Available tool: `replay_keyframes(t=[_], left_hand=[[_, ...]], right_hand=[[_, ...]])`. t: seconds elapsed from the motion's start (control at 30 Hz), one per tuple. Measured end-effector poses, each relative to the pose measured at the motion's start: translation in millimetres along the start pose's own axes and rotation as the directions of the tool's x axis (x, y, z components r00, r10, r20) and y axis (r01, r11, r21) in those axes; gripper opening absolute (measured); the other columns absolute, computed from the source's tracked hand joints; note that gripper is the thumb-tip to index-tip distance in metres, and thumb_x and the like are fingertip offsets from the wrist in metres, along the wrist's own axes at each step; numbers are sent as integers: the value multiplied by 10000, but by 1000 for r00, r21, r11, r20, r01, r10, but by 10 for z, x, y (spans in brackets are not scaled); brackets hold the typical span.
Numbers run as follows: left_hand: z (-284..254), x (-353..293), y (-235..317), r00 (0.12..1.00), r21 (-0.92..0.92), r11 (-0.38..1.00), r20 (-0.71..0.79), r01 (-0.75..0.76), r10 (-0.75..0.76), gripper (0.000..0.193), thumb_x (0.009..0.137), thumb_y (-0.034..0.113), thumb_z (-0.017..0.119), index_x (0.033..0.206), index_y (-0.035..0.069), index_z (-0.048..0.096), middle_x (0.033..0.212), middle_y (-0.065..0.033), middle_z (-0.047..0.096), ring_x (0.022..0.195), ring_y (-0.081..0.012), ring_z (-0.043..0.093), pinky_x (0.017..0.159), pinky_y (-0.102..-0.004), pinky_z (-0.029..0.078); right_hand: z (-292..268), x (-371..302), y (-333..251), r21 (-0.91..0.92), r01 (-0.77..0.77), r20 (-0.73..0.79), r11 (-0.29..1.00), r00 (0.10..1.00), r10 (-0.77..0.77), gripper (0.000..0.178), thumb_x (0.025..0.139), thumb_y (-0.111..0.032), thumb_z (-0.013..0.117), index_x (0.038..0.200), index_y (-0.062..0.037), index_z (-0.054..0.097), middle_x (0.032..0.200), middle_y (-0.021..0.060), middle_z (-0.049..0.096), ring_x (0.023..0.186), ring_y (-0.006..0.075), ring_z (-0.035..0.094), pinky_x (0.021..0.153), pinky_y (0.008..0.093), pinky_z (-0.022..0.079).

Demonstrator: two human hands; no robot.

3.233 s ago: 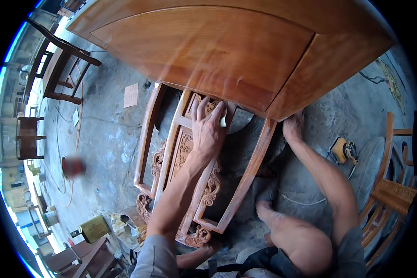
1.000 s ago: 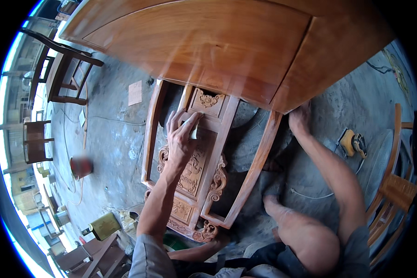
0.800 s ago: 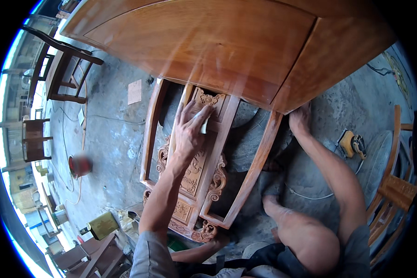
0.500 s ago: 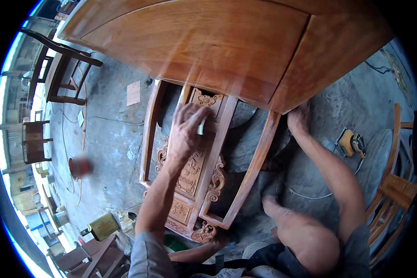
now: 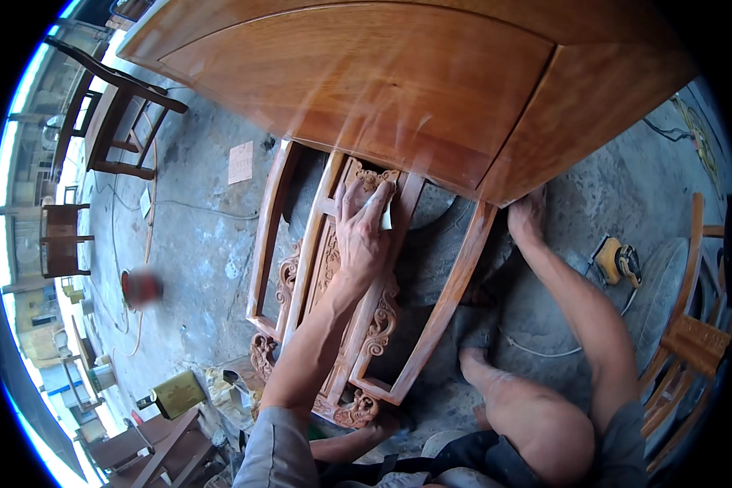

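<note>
At the frame's upper end, near the broad panel's lower edge: the left hand lies over a carved centre strip, back of the hand upward.
Left grip: fingers bent and closed around a thin pale sheet, which sticks out along the hand's right side.
Right hand: just beside the lower right corner of the broad panel; its fingertips are partly hidden, so I cannot tell whether its grip holds that corner.
Wooden frame: long side rails slant down from the broad panel's lower edge, with pale, whitish patches on the wood; scrollwork runs inside the right rail, and the left forearm covers part of the centre strip.
Sander: yellow and black, on the floor beyond the right forearm, a pale cord near it.
Pinkish paper: flat on the floor, left of the frame's upper left corner.
Red bucket: blurred, on the floor well apart from the frame's left edge.
Dark chair: left of the broad panel's left corner.
</note>
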State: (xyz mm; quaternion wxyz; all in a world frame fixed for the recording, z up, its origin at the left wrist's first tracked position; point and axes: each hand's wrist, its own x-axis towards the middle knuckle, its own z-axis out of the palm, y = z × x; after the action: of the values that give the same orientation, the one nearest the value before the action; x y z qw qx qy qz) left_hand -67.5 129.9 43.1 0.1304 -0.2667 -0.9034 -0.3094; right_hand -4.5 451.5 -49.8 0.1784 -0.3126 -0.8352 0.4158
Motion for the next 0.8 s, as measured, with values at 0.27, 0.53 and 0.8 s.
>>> replay_keyframes(t=[0.27, 0.53, 0.8], left_hand=[[-91, 275, -270, 962, 25, 969, 125, -247, 242, 672, 777, -35, 662, 1431, 120, 672, 1346, -77, 729, 1433, -391, 507, 1224, -554, 363], [-254, 269, -254, 994, 127, 989, 91, -75, 64, 629, 732, 33, 772, 1348, 144, 712, 1317, -198, 692, 1304, -392, 587, 1109, -511, 452], [-304, 314, -610, 969, 200, 956, 171, -213, 180, 766, 749, -80, 596, 1472, 166, 654, 1371, -84, 722, 1383, -382, 536, 1185, -500, 384]], right_hand=[[8, 14, -43, -31, -34, 9, 999, 999, 34, 744, 1090, -579, 452, 1573, -17, 397, 1576, 317, 451, 1422, 522, 469, 1172, 548, 410], [-27, -10, -77, -18, -11, -35, 1000, 999, 11, 708, 1098, -536, 464, 1570, -13, 401, 1573, 316, 455, 1421, 518, 470, 1174, 535, 408], [-4, 22, -64, 13, -58, -4, 998, 998, 58, 776, 1077, -600, 449, 1587, -18, 389, 1594, 306, 446, 1429, 525, 467, 1183, 541, 399]])
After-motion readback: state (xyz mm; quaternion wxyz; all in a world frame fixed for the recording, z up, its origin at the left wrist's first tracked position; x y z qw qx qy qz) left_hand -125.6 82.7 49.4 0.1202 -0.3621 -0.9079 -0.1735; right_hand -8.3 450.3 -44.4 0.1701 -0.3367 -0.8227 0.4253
